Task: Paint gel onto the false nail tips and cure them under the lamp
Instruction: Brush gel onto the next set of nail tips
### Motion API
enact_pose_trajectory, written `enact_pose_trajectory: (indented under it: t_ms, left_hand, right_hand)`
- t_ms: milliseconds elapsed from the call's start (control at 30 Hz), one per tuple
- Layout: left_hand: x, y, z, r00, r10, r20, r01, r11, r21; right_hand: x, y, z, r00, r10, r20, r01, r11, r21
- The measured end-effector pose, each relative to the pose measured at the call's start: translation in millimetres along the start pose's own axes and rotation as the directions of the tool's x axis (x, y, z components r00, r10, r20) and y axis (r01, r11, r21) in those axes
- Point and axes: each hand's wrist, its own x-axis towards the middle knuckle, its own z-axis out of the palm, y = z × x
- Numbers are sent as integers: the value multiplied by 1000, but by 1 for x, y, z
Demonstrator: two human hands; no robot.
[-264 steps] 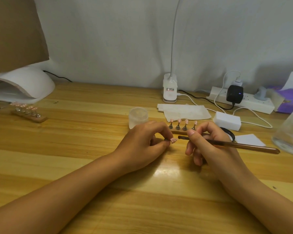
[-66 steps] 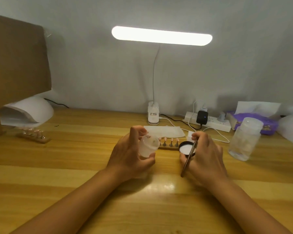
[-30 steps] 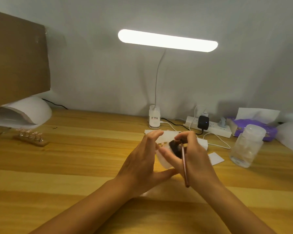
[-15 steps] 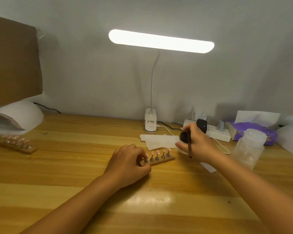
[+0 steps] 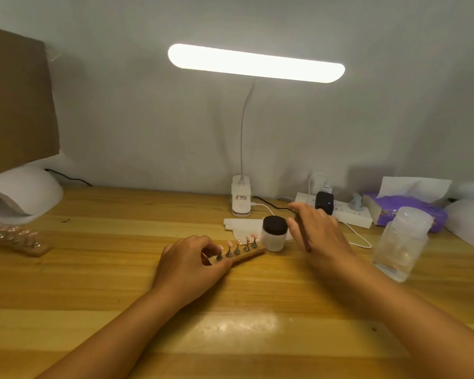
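The left hand (image 5: 188, 265) rests on the tabletop (image 5: 121, 283) and its fingers (image 5: 208, 243) pinch the near end of the wooden holder (image 5: 253, 253), thumb under the edge and fingertips on top. This looks like a grip for steadying the strip or getting ready to drag it. The false nail tips (image 5: 238, 242) stand in a row on small metal stands along the holder, running from those fingertips up and to the right. The far end of the holder lies just beside the gel jar (image 5: 274, 236), which stands upright with its black lid on. The right hand (image 5: 319, 235) hovers just to the right of the jar without touching it, its back to the camera. The brush (image 5: 303, 237) is tucked in this hand, its dark handle slanting back towards the wrist, probably to keep the bristles off the wood. How the fingers close on the handle cannot be told. The white curing lamp (image 5: 22, 192) sits well away to the left of the left fingers, with a second holder of tips (image 5: 17, 240) in front of it. With the jar capped and the holder gripped, this row is probably headed for the lamp next.
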Motion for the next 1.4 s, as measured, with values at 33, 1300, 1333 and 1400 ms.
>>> enact_pose_trajectory:
  t_ms: [33, 1300, 1333, 1400]
  left_hand:
    - [0, 2, -1, 1000, -13, 2, 13, 999, -41]
    - [-51, 243, 133, 852, 251, 459, 45, 839, -543]
    - [-49, 243, 138, 868, 234, 439, 35, 851, -523]
    - [-47, 241, 146, 896, 218, 388, 8, 864, -503]
  right_hand:
    - [-4, 7, 3, 999, -50, 0, 50, 994, -101]
    - [-164, 150, -169, 573, 819, 5, -811, 567, 148]
    - [-159, 170, -169, 539, 842, 36, -838, 531, 121]
    - [-148, 206, -164, 491, 869, 55, -870, 486, 84]
